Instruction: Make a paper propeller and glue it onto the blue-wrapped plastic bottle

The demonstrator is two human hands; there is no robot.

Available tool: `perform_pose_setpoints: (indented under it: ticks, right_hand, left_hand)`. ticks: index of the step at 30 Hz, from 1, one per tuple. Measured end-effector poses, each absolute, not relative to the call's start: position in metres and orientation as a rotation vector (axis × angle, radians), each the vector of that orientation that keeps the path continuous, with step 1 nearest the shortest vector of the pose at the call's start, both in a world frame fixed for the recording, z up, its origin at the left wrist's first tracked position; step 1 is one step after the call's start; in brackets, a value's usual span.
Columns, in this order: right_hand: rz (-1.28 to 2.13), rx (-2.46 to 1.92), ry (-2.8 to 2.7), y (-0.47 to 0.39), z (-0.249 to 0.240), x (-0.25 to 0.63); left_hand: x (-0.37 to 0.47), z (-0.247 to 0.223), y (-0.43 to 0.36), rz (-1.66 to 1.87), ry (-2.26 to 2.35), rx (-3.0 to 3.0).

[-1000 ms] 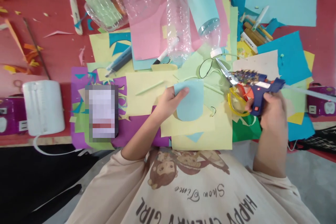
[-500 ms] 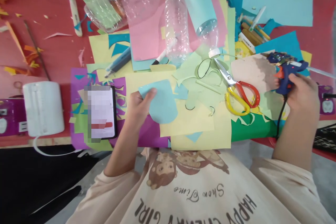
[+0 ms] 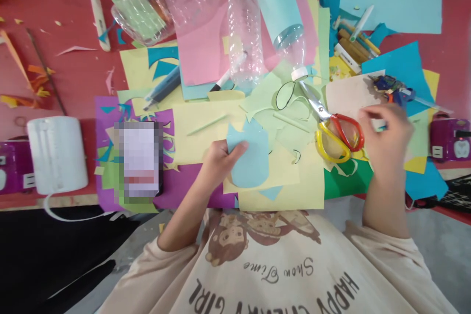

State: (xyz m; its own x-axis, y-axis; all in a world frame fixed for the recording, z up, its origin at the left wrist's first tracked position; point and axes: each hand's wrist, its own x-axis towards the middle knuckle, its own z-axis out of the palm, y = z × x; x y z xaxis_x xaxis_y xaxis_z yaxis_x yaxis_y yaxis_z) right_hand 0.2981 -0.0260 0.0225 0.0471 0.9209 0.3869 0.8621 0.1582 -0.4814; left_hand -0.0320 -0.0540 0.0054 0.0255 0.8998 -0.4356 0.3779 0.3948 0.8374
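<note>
My left hand (image 3: 220, 159) pinches a light blue paper cutout (image 3: 252, 159) between thumb and fingers, above pale yellow sheets. The cutout has a rounded lower edge and pointed bits along its top. My right hand (image 3: 392, 132) is slightly blurred, fingers bent and apart, with nothing seen in it. It hovers just right of scissors (image 3: 324, 120) with one red and one yellow handle. Beyond its knuckles lies a dark blue glue gun (image 3: 403, 95), partly hidden by the hand, with a clear stick at its back end.
Clear plastic bottles (image 3: 246, 34) lie at the back, one wrapped in light blue paper (image 3: 275, 0). A phone (image 3: 142, 159) rests on purple paper at left, beside a white box (image 3: 58, 154) with a cable. Markers (image 3: 348, 56) and paper scraps crowd the back right.
My right hand has let go of the glue gun and moved left toward the scissors. My left hand has carried the blue cutout right and slightly nearer me, uncovering a thin green paper strip.
</note>
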Motion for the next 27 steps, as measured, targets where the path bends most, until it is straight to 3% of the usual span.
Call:
perform_pose_setpoints:
  ticks: [3,6,18,21,27]
  right_hand:
    - [0.27,-1.48,-2.145,-0.032,0.016,0.258]
    - [0.211,-1.459,-2.267,-0.031,0.004,0.238]
    - [0.232,-1.528,-2.216,-0.03,-0.005,0.233]
    - [0.305,-1.537,-2.129,-0.032,0.001,0.234]
    - [0.481,-1.487,-1.958,-0.038,0.011,0.231]
  left_hand:
    - [-0.019,0.007,-0.055,0.507,1.519,1.22]
    - [-0.011,0.008,-0.056,0.513,1.554,1.384]
    - [-0.045,0.006,-0.072,0.705,1.895,2.045]
    - [-0.046,0.006,-0.078,0.783,1.647,2.372]
    - [-0.024,-0.002,-0.091,0.475,1.063,2.715]
